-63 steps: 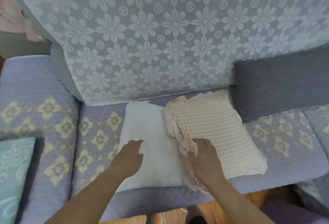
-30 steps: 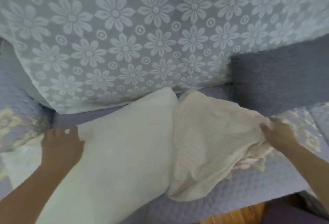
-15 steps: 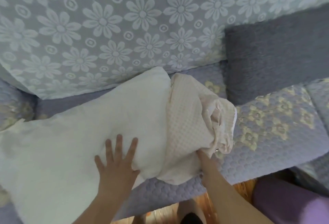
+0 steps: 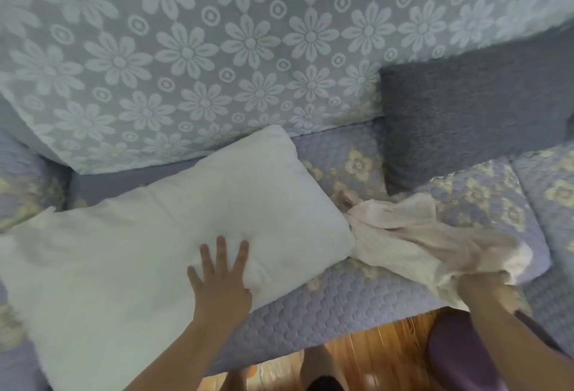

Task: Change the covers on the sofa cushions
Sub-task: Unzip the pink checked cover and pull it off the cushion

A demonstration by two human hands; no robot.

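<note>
1. A strip of wooden floor (image 4: pixel 382 350) shows at the bottom edge, with a purple object (image 4: pixel 459 356) low at right, partly behind the person's right forearm.
2. The left hand (image 4: pixel 222 278) lies flat with fingers spread on the bare white cushion (image 4: pixel 149 247), pressing on its near edge and holding nothing.
3. The right hand (image 4: pixel 487 282) grips the pale pink checked cover (image 4: pixel 413 241) in a bunch at the front edge of the sofa seat (image 4: pixel 357 306); its fingers are buried in the fabric.
4. The cover trails left across the quilted lilac seat, its far end touching the cushion's right corner.
5. Behind, a blue throw with white flowers (image 4: pixel 217 48) drapes the sofa back, beside a grey back cushion (image 4: pixel 475 101) at right.
</note>
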